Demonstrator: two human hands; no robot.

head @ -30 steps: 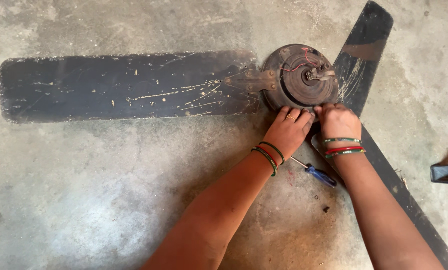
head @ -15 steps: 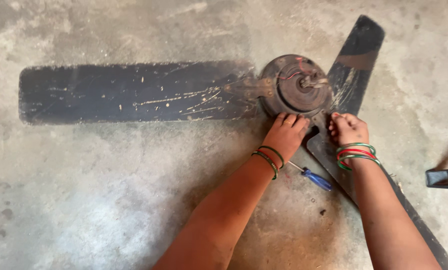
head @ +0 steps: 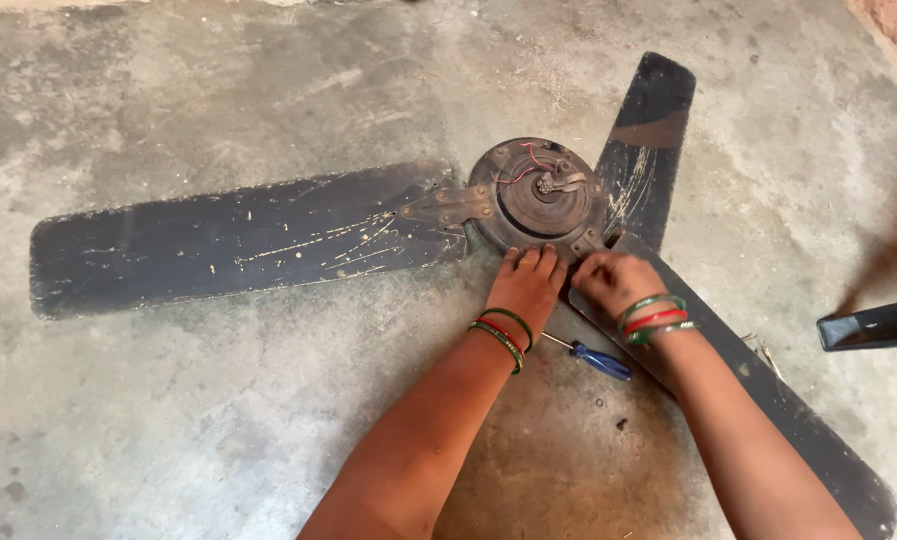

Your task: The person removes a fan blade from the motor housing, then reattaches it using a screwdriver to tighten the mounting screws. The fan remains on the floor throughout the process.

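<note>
My left hand presses curled fingers against the ceiling fan motor hub; my right hand pinches the blade bracket there.

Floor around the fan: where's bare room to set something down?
Bare concrete floor below the long left blade and left of the left hand; also above that blade. Crowded between the forearms: screwdriver and small bits by the hub, right hand.

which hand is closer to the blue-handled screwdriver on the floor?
Left. The left hand sits just above the screwdriver, wrist beside its shaft. The right hand rests on the fan blade, slightly farther.
</note>
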